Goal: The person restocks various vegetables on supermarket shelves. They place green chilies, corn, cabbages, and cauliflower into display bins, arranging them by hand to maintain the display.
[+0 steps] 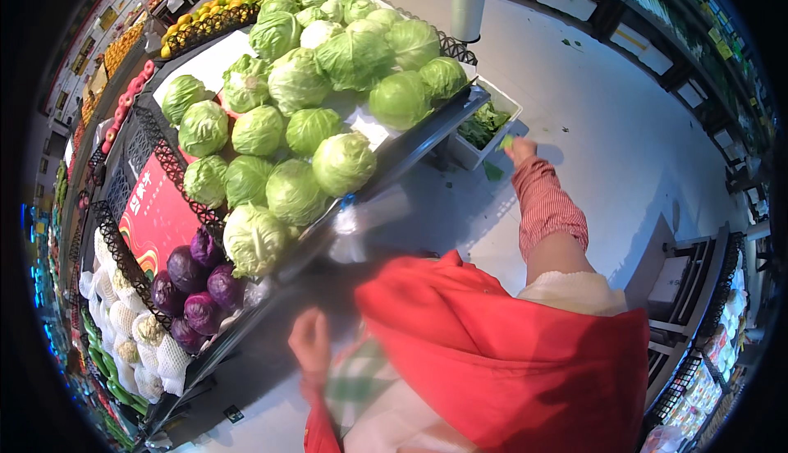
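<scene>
My right hand (pixel 522 150) reaches out over the floor beside a white foam box (pixel 516 110) of loose green leaves (pixel 483 125), its fingers closed on a small piece of green leaf (pixel 506 141). My left hand (pixel 311 337) is blurred and hangs low near my body, below the edge of the display stand; its fingers look curled and I see nothing in it. Many green cabbages (pixel 295 191) are piled on the stand in front of me, and purple cabbages (pixel 188 268) lie at its near left corner.
The stand's dark metal edge (pixel 418 145) runs diagonally before me, with plastic bags (pixel 346 219) hanging from it. A white pillar (pixel 468 0) stands behind the stand. Leaf scraps (pixel 492 170) lie on the floor. Dark shelving (pixel 640 10) with vegetables lines the right, and a low rack (pixel 677 311) is at lower right.
</scene>
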### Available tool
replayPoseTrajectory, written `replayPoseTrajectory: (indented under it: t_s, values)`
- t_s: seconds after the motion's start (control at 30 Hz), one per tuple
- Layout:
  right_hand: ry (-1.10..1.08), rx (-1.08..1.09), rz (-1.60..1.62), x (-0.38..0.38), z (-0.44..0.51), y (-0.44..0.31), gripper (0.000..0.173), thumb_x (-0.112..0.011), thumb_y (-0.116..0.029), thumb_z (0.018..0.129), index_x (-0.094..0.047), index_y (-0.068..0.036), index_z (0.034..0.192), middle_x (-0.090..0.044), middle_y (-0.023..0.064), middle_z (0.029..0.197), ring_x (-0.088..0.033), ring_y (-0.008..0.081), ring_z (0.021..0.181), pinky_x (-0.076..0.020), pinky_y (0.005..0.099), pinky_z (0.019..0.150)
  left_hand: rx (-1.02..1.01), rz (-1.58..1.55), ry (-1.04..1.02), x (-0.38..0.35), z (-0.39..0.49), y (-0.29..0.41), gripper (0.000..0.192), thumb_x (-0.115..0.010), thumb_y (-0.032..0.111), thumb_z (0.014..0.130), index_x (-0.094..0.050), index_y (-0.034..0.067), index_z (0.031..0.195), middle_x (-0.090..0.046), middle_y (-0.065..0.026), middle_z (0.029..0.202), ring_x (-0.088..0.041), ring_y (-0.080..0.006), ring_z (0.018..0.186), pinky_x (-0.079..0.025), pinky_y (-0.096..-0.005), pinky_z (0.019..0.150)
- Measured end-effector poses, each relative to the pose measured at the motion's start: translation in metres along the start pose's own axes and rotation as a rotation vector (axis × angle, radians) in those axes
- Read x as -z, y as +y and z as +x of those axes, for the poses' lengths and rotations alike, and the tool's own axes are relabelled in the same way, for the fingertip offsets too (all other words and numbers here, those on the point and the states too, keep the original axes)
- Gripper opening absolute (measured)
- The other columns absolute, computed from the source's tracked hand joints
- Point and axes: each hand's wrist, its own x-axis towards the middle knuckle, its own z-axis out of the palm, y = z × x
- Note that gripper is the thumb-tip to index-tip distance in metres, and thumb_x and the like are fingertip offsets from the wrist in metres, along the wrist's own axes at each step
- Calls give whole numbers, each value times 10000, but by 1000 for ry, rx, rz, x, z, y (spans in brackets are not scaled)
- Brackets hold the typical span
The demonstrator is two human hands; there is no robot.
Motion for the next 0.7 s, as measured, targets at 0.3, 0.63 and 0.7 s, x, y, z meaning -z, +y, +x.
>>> replayPoseTrajectory:
  t_s: [0.3,0.63,0.7]
  values:
    - [-219,-113,117,-35,35,7,98,-576,-131,886,-671,-106,886,-641,66,833,-637,207,719,-527,361,602,-26,92,22,-35,6,36,160,-635,90,945,-695,-55,976,-721,-156,1027,-681,-216,949,-522,-329,852]
    - [-1155,1227,-1134,-175,-177,98,185,-645,-255,758,-718,-129,645,-699,116,708,-679,318,686,-534,453,621,-110,206,173,26,-12,-1,91,-717,18,847,-691,-29,920,-721,-150,1024,-699,-217,927,-541,-315,831]
    - [-1178,517,-662,-178,-213,73,291,-649,-338,883,-732,-63,931,-724,145,904,-695,333,851,-551,417,762,-195,271,256,45,-16,-13,131,-757,20,806,-696,-12,917,-720,-144,993,-711,-216,890,-555,-313,794]
